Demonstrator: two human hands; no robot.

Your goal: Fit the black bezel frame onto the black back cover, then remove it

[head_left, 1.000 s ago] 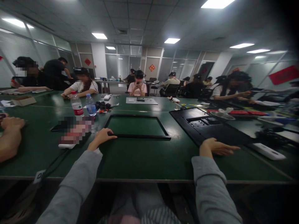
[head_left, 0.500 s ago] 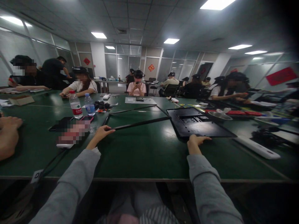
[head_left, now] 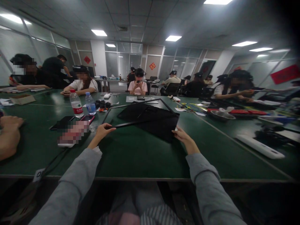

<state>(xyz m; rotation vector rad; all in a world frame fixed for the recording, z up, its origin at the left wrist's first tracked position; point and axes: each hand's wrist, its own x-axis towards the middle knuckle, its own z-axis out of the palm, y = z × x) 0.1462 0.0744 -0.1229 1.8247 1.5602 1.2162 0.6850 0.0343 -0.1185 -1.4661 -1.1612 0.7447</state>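
My left hand [head_left: 102, 132] grips the near left corner of a thin black rectangular frame [head_left: 126, 124], its fingers closed on the bar. My right hand [head_left: 184, 137] pinches the lower right edge of a flat black panel [head_left: 161, 128], thumb and fingers closed on it. The panel is tilted and lies beneath the frame's near bar, partly inside the frame's outline. Its far left part reaches toward the frame's far bar. Whether panel and frame touch I cannot tell.
Two bottles, a red-labelled one [head_left: 77, 104] and a blue-labelled one [head_left: 90, 104], stand left on the green table [head_left: 140, 165]. Phones [head_left: 62, 122] lie nearer. A long white device [head_left: 260, 146] and a metal bowl [head_left: 221, 115] are at right. Another person's hand [head_left: 10, 134] rests far left.
My right hand has lifted the black panel from the table at right and moved it left, tilting it under the frame. My left hand still holds the frame's corner.
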